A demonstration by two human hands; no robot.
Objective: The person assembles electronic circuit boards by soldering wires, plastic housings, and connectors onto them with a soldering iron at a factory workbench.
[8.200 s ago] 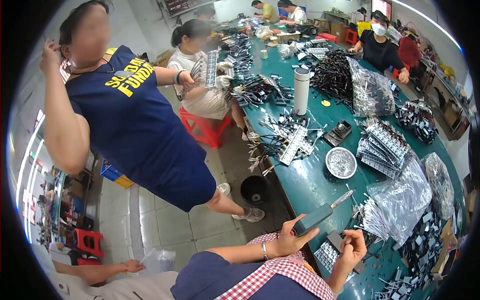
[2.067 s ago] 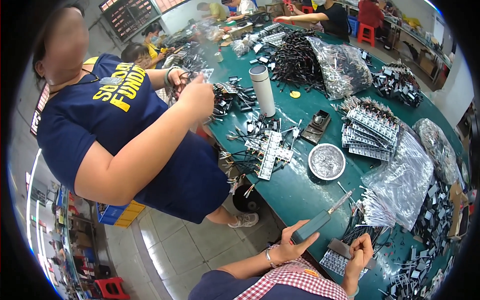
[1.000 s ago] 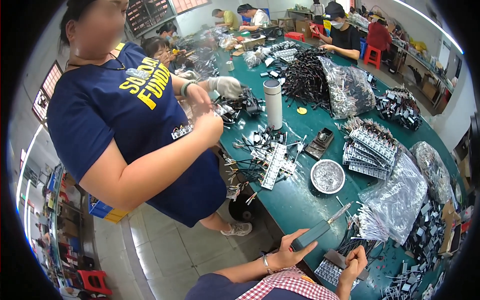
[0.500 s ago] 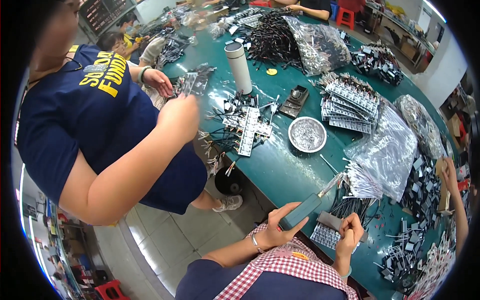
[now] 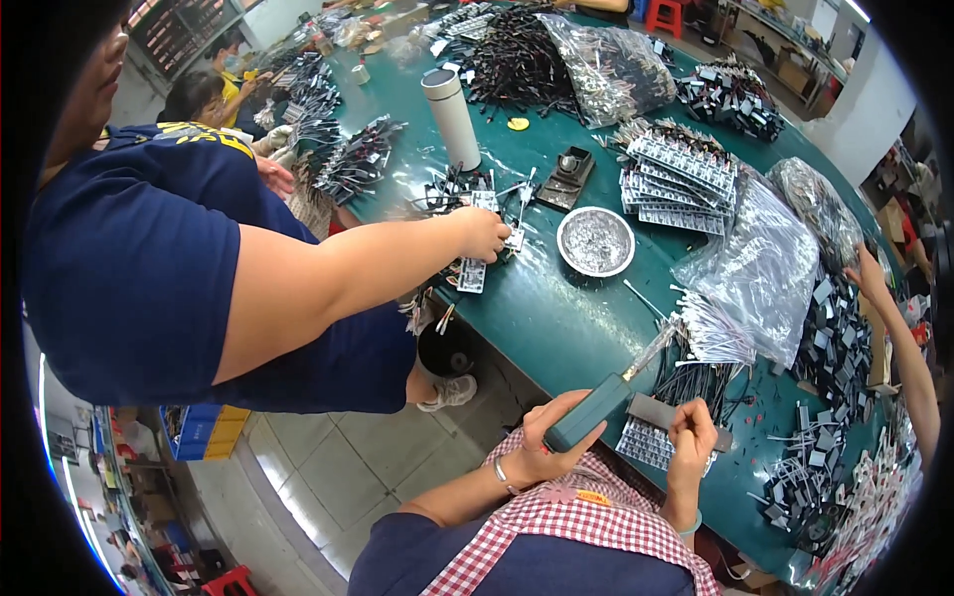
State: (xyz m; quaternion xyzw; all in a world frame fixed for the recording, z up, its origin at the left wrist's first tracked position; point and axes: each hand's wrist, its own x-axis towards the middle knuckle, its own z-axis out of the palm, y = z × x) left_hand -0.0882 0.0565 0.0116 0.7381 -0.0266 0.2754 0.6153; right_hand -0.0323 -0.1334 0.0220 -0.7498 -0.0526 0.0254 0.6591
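Observation:
My left hand [image 5: 556, 422] is closed around the blocky green handle of what looks like a soldering iron [image 5: 588, 412]. Its metal shaft points away from me, the tip near a bundle of white-ended wires [image 5: 711, 333]. The fingers of my right hand [image 5: 692, 427] are curled in a pinch; anything between them is too small to make out. Beside that hand a grey bar [image 5: 651, 410] lies across a white gridded board [image 5: 644, 443] at the table's near edge. Black leads run from the wire bundle toward this board.
A metal bowl [image 5: 596, 241] stands mid-table near a small black box [image 5: 566, 179] and a white flask [image 5: 452, 119]. Stacked boards [image 5: 681, 184], a plastic bag [image 5: 760, 268] and black parts [image 5: 830, 368] fill the right. A co-worker's arm [image 5: 368, 263] reaches in from the left.
The co-worker on the left has turned and stretched an arm over the boards on the table. At right, another person's hand has moved up to a bag. My hands stay nearly in place.

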